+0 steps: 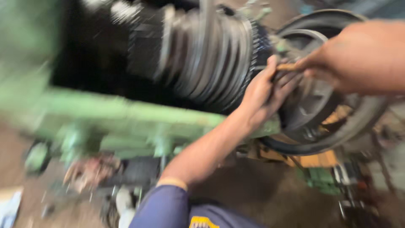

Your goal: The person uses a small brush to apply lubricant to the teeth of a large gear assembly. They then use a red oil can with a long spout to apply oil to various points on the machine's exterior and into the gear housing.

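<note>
1. Right of centre, your left hand (263,95) reaches up from a bare forearm and a blue sleeve (162,209); its fingers are pressed together around a small brownish piece (288,67), thumb on top.
2. Your right hand (333,63) enters from the right edge, fingertips closed in a pinch on the other end of the same brownish piece; motion blur hides what the piece is.
3. That piece sits at the hub of a large dark metal wheel (358,122), whose rim curves from the top right down to below your left hand.
4. Just left of the wheel lies a ribbed grey metal cylinder (211,50), finned like an engine barrel; it touches or nearly touches the wheel, and blur prevents telling which.
5. Below the cylinder runs a pale green machine frame (122,114), stretching from the left edge to your left wrist.
6. Under the wheel, yellow-orange parts (316,159) show near a smaller green part (322,179).
7. At the bottom, the dark oily floor (261,190) carries scattered scraps, and a reddish cluttered lump (90,171) lies at lower left.
</note>
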`<state>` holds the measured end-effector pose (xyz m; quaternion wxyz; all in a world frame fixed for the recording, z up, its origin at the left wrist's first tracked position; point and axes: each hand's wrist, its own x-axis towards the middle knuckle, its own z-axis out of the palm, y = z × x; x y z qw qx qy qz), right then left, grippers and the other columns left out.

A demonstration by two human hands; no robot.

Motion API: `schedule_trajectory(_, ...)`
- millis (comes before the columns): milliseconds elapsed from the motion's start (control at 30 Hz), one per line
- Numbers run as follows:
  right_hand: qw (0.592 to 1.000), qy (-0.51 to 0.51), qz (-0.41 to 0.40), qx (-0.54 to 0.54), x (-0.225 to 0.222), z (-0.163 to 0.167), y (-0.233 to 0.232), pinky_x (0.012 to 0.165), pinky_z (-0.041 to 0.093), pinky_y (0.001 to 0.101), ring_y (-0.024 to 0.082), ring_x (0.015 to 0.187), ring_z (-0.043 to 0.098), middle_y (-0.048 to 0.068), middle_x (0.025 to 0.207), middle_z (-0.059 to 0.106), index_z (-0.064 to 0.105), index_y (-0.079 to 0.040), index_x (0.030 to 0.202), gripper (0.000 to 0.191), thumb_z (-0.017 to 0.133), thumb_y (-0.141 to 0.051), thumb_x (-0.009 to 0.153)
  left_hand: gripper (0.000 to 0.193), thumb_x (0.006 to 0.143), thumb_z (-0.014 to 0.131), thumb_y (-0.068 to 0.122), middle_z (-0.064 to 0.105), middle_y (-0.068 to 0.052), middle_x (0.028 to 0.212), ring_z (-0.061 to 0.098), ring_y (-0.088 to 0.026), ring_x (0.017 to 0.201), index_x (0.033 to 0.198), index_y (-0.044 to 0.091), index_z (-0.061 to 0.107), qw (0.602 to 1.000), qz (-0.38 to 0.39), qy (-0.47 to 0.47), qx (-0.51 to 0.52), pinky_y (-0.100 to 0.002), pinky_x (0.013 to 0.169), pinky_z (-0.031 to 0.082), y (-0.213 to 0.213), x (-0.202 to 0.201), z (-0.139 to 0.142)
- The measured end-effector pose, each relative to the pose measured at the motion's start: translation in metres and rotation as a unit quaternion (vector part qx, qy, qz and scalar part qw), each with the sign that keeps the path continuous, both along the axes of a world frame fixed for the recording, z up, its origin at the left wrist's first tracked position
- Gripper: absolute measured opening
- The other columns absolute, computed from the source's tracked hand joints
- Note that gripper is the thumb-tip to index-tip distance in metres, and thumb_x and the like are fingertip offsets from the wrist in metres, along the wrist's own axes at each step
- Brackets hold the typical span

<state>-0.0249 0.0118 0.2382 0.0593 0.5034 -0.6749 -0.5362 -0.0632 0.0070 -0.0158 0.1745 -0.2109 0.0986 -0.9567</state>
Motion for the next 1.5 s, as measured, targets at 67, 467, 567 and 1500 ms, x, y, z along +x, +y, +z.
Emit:
schedule_trajectory(67, 0.998, -0.03, 0.06, -0.001, 0.013, -0.012, -0.02, 0.072, 0.059, 0.0378, 0.023, 0.078, 0.075, 0.002, 0.089, 0.079, 0.071, -0.039, 0.127, 0.036, 0.066, -0.041, 0.091, 0.047, 0.114, 0.049, 0.042, 0.064, -0.016, 0.13, 0.065, -0.025, 0.12, 0.131, -0.001, 0.058, 1.0, -0.004, 0.026, 0.0, -0.036, 0.105, 0.054, -0.008, -0.015, -0.001)
schedule_trajectory(467, 0.785, -0.554, 0.137, -0.241, 0.037, -0.141, 0.165, 0.074, 0.059, 0.0279, 0.014, 0.081, 0.073, 0.004, 0.094, 0.078, 0.068, -0.015, 0.131, 0.037, 0.066, -0.021, 0.095, 0.04, 0.121, 0.053, 0.034, 0.066, -0.018, 0.11, 0.07, -0.026, 0.102, 0.112, -0.005, 0.06, 0.839, 0.321, -0.34, -0.279, -0.044, 0.093, 0.06, 0.027, 0.304, -0.107)
schedule_trajectory(567, 0.71, -0.647, 0.023, -0.277, 0.036, -0.189, 0.224, 0.075, 0.059, 0.0254, 0.012, 0.081, 0.072, 0.004, 0.096, 0.078, 0.068, -0.009, 0.132, 0.037, 0.066, -0.016, 0.096, 0.041, 0.105, 0.043, 0.046, 0.07, -0.015, 0.103, 0.074, -0.028, 0.092, 0.113, 0.008, 0.057, 0.755, 0.348, -0.554, -0.056, -0.042, 0.074, 0.06, 0.02, 0.4, -0.196)
schedule_trajectory(1500, 0.677, -0.477, -0.393, -0.4, 0.158, -0.437, 0.421, 0.09, 0.052, 0.047, 0.037, 0.106, 0.067, 0.014, 0.109, 0.074, 0.073, -0.016, 0.118, 0.032, 0.062, -0.036, 0.096, 0.013, 0.102, 0.059, 0.007, 0.071, -0.009, 0.102, 0.069, -0.019, 0.088, 0.112, 0.001, 0.063, 0.516, 0.18, -0.711, -0.442, -0.033, 0.077, 0.056, 0.08, 0.341, -0.358)
